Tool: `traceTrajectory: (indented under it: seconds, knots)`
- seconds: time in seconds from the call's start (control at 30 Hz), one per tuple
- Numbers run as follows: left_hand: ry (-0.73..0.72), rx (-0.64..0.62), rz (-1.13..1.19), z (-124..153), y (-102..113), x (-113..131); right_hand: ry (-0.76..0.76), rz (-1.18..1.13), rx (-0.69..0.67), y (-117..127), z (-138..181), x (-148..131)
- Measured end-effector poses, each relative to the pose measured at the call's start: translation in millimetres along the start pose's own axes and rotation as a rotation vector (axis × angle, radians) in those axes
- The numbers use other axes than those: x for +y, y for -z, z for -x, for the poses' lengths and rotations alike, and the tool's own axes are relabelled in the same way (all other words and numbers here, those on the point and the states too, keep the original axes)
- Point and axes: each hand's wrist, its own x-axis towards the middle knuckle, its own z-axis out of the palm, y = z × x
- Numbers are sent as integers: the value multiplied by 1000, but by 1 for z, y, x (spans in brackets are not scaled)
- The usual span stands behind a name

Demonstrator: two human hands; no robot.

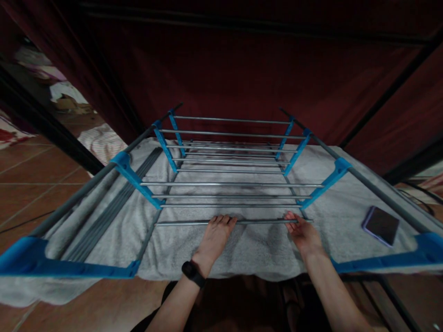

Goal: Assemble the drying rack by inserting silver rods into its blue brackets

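Home room, tiled floor (31, 175), grey blanket (254, 258), striped cloth (104, 142), phone (381, 226)

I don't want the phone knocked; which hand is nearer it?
Right. The right hand holds the front rod left of the phone; the left hand grips it farther left.

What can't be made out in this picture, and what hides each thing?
All in the head view:
Palm of the left hand: hidden by the hand's own back.
Part of the grey rod: covered by that hand's fingers.
Near-left blue bracket: outer end cut off by the left edge.
Wristband display: too small and dark.
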Motion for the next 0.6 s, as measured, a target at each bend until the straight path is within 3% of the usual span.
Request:
traceTrajectory:
  seconds: [0.6]
  knots:
    - [-34, -5, 15, -5, 2, -8, 38, 0, -34, 14, -20, 14]
